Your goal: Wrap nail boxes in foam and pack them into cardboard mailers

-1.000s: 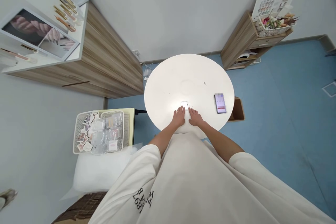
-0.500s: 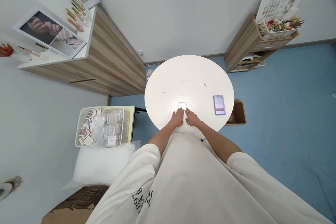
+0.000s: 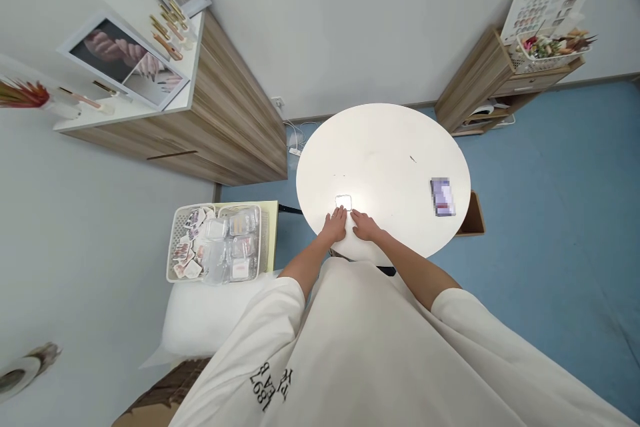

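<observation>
A small clear square box point(image 3: 343, 202) lies on the round white table point(image 3: 385, 147) near its front edge. My left hand point(image 3: 334, 225) rests flat on the table just below the box, fingers stretched toward it. My right hand point(image 3: 365, 225) lies flat beside it, its fingertips close to the box's lower right corner. Neither hand holds anything.
A phone point(image 3: 443, 196) lies at the table's right side. A white basket point(image 3: 218, 242) full of small packets stands to the left on a yellow stand. Wooden cabinets point(image 3: 225, 113) line the left wall, and a small shelf unit point(image 3: 493, 83) stands at the back right. A cardboard box point(image 3: 473, 215) sits by the table.
The view has swung, so the table sits further right in the picture. Both hands have stayed flat by the small box, drawn slightly closer together.
</observation>
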`<state>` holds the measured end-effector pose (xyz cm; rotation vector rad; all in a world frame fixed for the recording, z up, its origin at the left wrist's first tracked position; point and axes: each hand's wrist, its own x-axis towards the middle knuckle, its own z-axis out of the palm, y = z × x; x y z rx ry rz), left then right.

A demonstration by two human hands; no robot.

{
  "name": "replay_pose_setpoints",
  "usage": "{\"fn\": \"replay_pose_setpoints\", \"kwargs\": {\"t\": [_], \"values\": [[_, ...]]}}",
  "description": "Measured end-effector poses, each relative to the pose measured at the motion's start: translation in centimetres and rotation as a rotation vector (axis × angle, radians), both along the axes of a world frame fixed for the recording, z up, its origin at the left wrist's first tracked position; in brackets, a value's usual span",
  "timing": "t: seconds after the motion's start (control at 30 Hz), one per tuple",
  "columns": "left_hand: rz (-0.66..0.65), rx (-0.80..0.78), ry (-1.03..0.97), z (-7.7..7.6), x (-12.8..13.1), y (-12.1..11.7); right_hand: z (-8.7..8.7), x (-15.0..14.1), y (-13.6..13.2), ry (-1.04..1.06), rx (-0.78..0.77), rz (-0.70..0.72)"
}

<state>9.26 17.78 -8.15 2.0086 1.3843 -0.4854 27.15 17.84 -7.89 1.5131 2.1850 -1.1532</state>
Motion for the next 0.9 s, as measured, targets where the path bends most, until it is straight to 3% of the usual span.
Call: {"fn": "replay_pose_setpoints", "kwargs": {"t": [0.13, 0.27, 0.57, 0.9], "values": [[0.011, 0.02, -0.029, -0.5, -3.2, 0.0, 0.0, -3.1, -0.4, -0.04, 0.008, -0.063], [-0.021, 0.023, -0.049, -0.8, -4.8, 0.2, 0.2, -4.8, -0.9, -0.087, 0.019, -0.113], [0.014, 0.11, -0.133, -0.2, -5.0, -0.3, 1.5, -4.9, -2.1, -0.117, 0.063, -0.17], [0.198, 0.219, -0.105, 1.8, -4.5, -4.3, 3.6, -3.4, -3.0, -0.083, 0.17, -0.038]]}}
